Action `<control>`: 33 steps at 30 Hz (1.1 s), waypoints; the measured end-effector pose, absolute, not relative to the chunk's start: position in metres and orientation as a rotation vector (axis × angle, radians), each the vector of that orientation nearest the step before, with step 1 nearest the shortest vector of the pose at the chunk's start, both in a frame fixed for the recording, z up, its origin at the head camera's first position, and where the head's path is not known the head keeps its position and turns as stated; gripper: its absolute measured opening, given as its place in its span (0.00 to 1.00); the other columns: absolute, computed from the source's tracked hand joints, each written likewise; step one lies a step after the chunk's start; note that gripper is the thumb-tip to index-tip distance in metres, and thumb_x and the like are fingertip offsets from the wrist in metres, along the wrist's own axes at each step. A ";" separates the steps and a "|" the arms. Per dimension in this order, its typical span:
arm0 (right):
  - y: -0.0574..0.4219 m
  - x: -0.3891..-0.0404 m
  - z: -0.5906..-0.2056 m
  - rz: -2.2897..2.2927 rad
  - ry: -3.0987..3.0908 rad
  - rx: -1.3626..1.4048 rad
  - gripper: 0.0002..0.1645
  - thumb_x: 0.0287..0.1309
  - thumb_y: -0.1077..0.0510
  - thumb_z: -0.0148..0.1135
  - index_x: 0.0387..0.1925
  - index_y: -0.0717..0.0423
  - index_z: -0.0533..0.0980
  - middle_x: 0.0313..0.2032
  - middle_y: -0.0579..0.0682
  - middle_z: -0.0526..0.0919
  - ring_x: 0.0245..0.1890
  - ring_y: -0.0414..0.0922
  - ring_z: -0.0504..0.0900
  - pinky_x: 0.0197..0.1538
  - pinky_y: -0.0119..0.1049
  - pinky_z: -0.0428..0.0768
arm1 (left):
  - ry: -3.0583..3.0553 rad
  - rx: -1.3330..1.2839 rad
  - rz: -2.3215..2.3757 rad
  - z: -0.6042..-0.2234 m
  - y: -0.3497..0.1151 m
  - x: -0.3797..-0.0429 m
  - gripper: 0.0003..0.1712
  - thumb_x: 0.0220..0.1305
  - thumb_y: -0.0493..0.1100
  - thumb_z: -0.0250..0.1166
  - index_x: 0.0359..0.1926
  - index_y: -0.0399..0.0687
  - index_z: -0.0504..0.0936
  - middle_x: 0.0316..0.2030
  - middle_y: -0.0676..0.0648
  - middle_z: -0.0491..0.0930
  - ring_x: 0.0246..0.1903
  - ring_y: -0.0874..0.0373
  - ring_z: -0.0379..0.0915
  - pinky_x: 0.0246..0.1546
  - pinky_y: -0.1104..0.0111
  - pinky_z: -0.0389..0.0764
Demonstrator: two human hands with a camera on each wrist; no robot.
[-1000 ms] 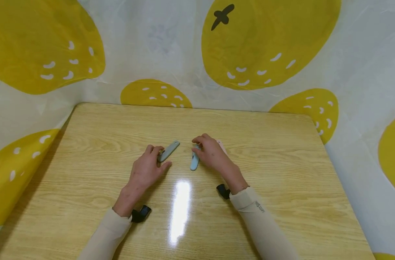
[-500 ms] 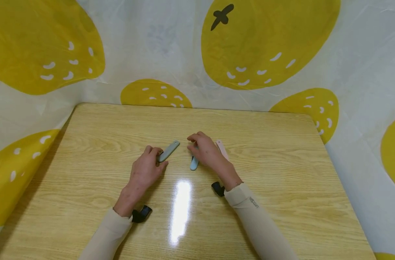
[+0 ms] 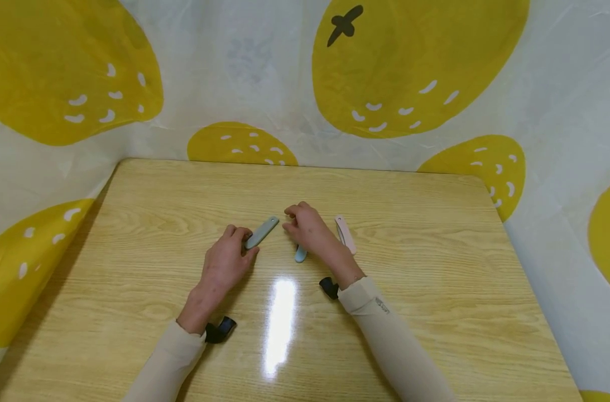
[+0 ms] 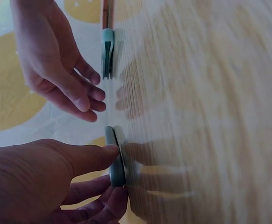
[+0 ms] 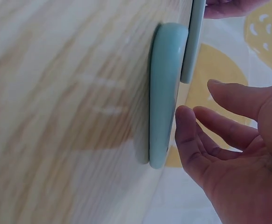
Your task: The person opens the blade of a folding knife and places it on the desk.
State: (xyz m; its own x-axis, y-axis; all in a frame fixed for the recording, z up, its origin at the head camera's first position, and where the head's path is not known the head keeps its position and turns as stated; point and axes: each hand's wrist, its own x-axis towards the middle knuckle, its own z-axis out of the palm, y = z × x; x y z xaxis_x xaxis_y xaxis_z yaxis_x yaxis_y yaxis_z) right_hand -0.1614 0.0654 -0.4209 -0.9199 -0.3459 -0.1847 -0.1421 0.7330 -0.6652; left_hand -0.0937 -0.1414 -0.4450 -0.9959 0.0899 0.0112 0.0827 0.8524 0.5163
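Grey-green handle [image 3: 263, 231] being slanted lengthwise away-right, grip by left hand [image 3: 224, 261] unclear; blue handle [image 5: 164, 95] being overhung by half-spread right hand [image 3: 311, 231].

Head view's pretty bright and even, except one blown-out streak of glare [image 3: 279, 329] on the wooden table [image 3: 435, 240], lower middle of the frame, plus soft shadow along its left edge. Both wrist views are hazier. In the left one, the left hand [image 4: 52, 179] at lower left goes kinda dim and the wood grain smears toward the right. Right wrist: grain's mushy at left.
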 end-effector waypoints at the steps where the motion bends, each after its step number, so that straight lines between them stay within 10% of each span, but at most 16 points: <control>1: 0.065 -0.162 -0.421 -0.973 2.641 -0.382 0.26 0.74 0.57 0.62 0.67 0.64 0.74 0.53 0.59 0.79 0.49 0.49 0.80 0.53 0.40 0.83 | 3.010 0.141 0.839 -0.445 -0.141 -0.094 0.20 0.68 0.44 0.72 0.55 0.38 0.81 0.44 0.41 0.78 0.33 0.52 0.76 0.32 0.58 0.81; 33: 0.046 -0.160 -0.425 -0.931 2.622 -0.387 0.21 0.74 0.58 0.62 0.61 0.67 0.78 0.50 0.59 0.78 0.45 0.48 0.78 0.49 0.39 0.81 | 3.001 0.139 0.872 -0.447 -0.141 -0.095 0.18 0.69 0.39 0.70 0.57 0.37 0.82 0.44 0.39 0.79 0.31 0.52 0.76 0.29 0.62 0.79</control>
